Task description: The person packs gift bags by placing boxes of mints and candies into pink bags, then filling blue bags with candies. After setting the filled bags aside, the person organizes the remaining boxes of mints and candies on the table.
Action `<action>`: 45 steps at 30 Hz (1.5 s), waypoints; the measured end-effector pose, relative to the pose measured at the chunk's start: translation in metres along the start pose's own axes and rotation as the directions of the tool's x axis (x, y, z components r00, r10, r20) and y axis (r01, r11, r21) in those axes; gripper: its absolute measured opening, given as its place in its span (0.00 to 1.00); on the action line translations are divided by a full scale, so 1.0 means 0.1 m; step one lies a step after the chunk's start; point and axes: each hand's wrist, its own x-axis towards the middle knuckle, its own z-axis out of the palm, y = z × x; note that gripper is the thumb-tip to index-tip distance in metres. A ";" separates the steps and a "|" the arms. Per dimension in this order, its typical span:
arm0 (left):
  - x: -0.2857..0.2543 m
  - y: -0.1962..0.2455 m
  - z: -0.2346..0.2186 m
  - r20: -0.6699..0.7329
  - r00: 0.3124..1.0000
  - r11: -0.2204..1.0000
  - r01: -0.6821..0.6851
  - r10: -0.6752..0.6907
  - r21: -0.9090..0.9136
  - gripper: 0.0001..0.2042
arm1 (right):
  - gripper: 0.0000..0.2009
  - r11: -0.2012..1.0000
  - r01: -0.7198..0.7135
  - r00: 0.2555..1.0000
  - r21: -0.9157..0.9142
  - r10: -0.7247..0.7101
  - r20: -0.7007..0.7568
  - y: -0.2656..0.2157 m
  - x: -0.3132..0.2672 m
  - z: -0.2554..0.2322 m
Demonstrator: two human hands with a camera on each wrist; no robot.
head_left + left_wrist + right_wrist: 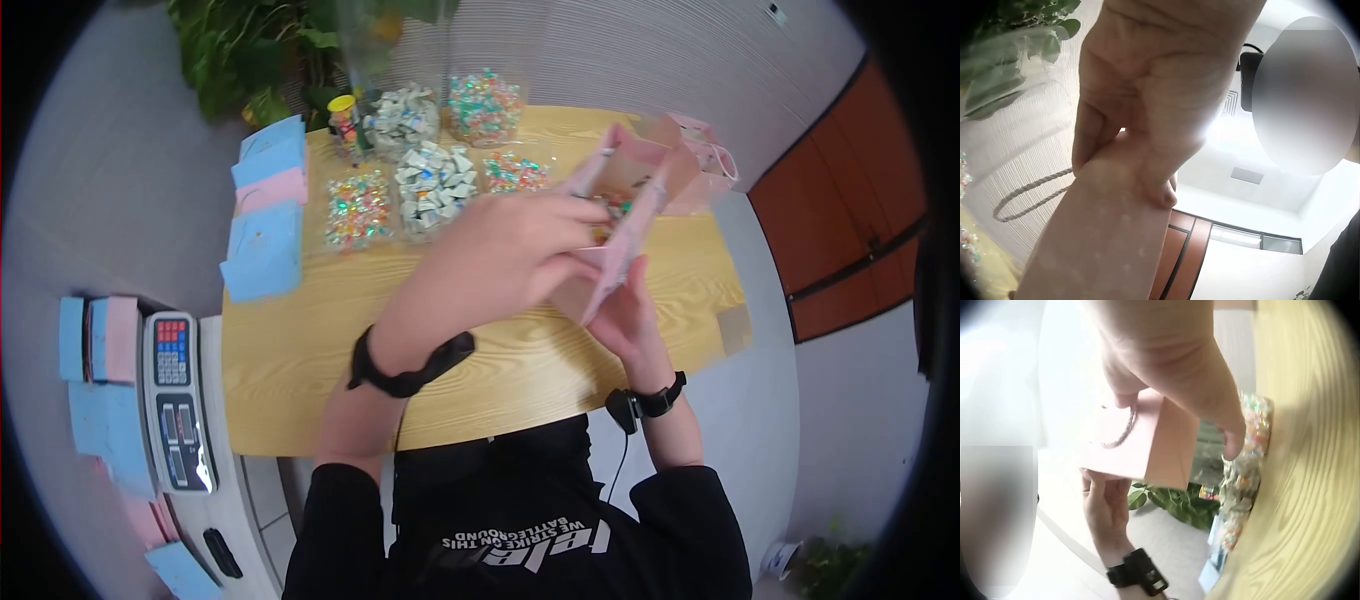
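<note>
A pink paper gift bag (pixel 640 215) is held tilted above the right part of the table, its mouth spread and small coloured candies visible inside. My left hand (pixel 510 240) reaches over from the left, fingers at the bag's mouth. In the left wrist view its thumb and fingers pinch the pink paper (pixel 1097 237). From the near right side, my right hand (pixel 630 310) grips the lower part of the bag. The right wrist view shows a twisted cord handle (pixel 1124 432) hanging across one face of the bag.
Another pink bag (pixel 700 170) stands at the back right. Behind my left hand are trays of shiny wrapped candies (pixel 357 212) and silvery pieces (pixel 435 185), with tall clear containers and a yellow-lidded jar (pixel 345 125). Blue bags (pixel 262 250) line the left edge, near a scale (pixel 180 400).
</note>
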 end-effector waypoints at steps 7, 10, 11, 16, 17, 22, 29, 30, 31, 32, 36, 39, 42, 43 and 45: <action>0.15 -0.16 0.10 0.126 0.983 0.991 0.129 -0.131 0.024 0.11 | 0.40 0.904 0.151 0.988 0.400 -0.138 -0.062 -0.10 0.20 -0.16; 0.11 -0.29 0.14 0.127 0.976 0.983 0.181 -0.176 -0.030 0.15 | 0.38 0.919 0.280 0.955 0.277 -0.238 -0.176 -0.25 0.30 -0.29; 0.08 -0.37 0.18 0.019 0.985 0.977 0.175 -0.174 -0.120 0.18 | 0.35 0.904 0.319 0.941 0.285 -0.265 -0.211 -0.31 0.33 -0.32; -0.18 -1.01 0.35 -0.028 0.921 0.909 0.389 -0.389 0.151 0.30 | 0.32 0.908 0.418 0.854 0.019 -0.386 -0.350 -0.41 0.49 -0.74; -0.27 -1.12 0.42 0.041 0.914 0.874 0.371 -0.403 0.313 0.29 | 0.31 0.910 0.415 0.845 -0.023 -0.395 -0.360 -0.39 0.54 -0.82; -0.43 -1.29 0.52 0.163 0.872 0.805 0.335 -0.462 0.490 0.24 | 0.30 0.927 0.352 0.837 -0.127 -0.373 -0.401 -0.31 0.62 -0.83; -0.40 -1.28 0.57 0.147 0.870 0.759 0.313 -0.470 0.571 0.18 | 0.28 0.868 0.394 0.820 -0.302 -0.480 -0.312 -0.36 0.70 -0.68; -0.39 -1.28 0.57 0.147 0.869 0.746 0.306 -0.473 0.591 0.17 | 0.27 0.862 0.393 0.821 -0.319 -0.485 -0.300 -0.36 0.72 -0.67; -0.40 -1.30 0.59 0.146 0.868 0.747 0.309 -0.475 0.589 0.17 | 0.27 0.863 0.391 0.822 -0.321 -0.484 -0.300 -0.36 0.74 -0.68; -0.41 -1.33 0.61 0.117 0.885 0.760 0.310 -0.450 0.571 0.16 | 0.27 0.864 0.392 0.823 -0.317 -0.483 -0.298 -0.36 0.76 -0.70; -0.45 -1.40 0.64 0.068 0.923 0.794 0.285 -0.378 0.537 0.13 | 0.26 0.877 0.390 0.825 -0.279 -0.468 -0.316 -0.38 0.81 -0.68; -0.44 -1.37 0.63 0.039 0.929 0.799 0.293 -0.367 0.524 0.11 | 0.27 0.851 0.394 0.805 -0.346 -0.502 -0.317 -0.42 0.84 -0.64; -0.41 -1.33 0.60 0.049 0.913 0.793 0.325 -0.406 0.515 0.12 | 0.27 0.789 0.385 0.787 -0.478 -0.552 -0.277 -0.49 0.87 -0.51; -0.41 -1.32 0.61 0.049 0.913 0.793 0.325 -0.406 0.514 0.12 | 0.27 0.789 0.385 0.787 -0.479 -0.552 -0.277 -0.50 0.88 -0.49; -0.41 -1.32 0.61 0.034 0.906 0.790 0.350 -0.423 0.503 0.15 | 0.28 0.764 0.371 0.780 -0.527 -0.565 -0.270 -0.50 0.90 -0.47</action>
